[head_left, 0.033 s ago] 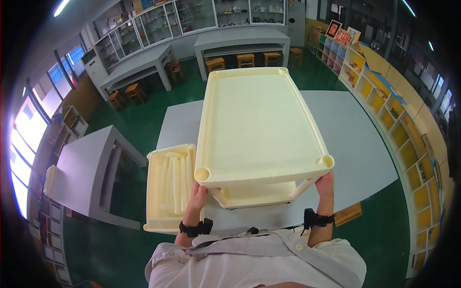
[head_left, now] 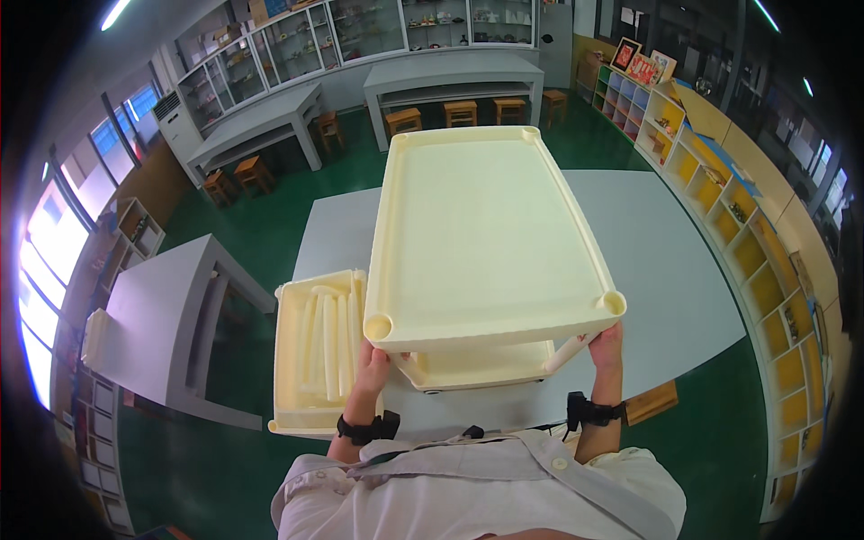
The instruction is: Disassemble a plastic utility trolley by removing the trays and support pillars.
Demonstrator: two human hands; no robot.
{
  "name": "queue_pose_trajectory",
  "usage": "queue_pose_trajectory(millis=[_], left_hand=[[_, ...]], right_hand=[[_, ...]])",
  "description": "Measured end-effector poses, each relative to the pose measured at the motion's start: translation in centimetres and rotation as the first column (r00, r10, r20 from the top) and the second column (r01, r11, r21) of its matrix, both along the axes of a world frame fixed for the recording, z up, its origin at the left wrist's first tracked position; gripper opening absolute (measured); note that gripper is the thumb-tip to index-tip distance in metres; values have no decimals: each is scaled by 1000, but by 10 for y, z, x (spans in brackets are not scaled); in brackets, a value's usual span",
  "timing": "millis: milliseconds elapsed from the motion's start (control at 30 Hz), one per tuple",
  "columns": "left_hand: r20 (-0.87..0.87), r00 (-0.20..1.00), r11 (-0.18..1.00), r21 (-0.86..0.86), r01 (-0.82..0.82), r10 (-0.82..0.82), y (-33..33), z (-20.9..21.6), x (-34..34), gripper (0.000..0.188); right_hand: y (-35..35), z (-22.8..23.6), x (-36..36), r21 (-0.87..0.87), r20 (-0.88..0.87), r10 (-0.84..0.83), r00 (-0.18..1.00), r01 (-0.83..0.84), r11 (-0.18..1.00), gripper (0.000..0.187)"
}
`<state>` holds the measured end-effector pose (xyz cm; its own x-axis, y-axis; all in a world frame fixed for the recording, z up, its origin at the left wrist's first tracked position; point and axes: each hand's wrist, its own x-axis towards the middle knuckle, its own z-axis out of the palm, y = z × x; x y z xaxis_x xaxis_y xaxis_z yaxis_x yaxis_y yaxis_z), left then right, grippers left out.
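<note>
A cream plastic shelf rack (head_left: 490, 229) stands upright on the grey table in front of me. Its top tray has a raised rim and a round socket at each corner. Below it, a lower tray (head_left: 486, 364) shows between the near posts. My left hand (head_left: 372, 367) grips the rack under its near left corner, beside the post. At the near right corner, my right hand (head_left: 607, 346) is closed around the right post (head_left: 569, 353), just beneath the top tray. The tray hides part of the fingers of both hands.
Left of the rack, another cream tray (head_left: 286, 360) holds several loose cream tubes (head_left: 331, 346). The grey table (head_left: 666, 261) spreads under both. A second grey table (head_left: 153, 315) stands to the left, cubby shelves (head_left: 751, 243) line the right, and wooden stools (head_left: 459, 112) stand at the back.
My right hand has shifted very slightly up and to the left at the right post. The rack and my left hand look the same.
</note>
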<state>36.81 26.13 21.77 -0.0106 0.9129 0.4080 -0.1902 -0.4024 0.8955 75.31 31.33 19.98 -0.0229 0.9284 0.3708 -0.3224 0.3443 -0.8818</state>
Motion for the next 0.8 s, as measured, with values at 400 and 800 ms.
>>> queue_pose_trajectory(millis=[400, 800], left_hand=[[31, 947, 945, 64, -322, 321, 1, 30, 30, 71], [-173, 973, 986, 93, -141, 156, -7, -1, 1, 62]], right_hand=[[-8, 20, -30, 93, -77, -112, 991, 119, 988, 68], [-12, 19, -27, 165, -30, -377, 926, 376, 912, 62]])
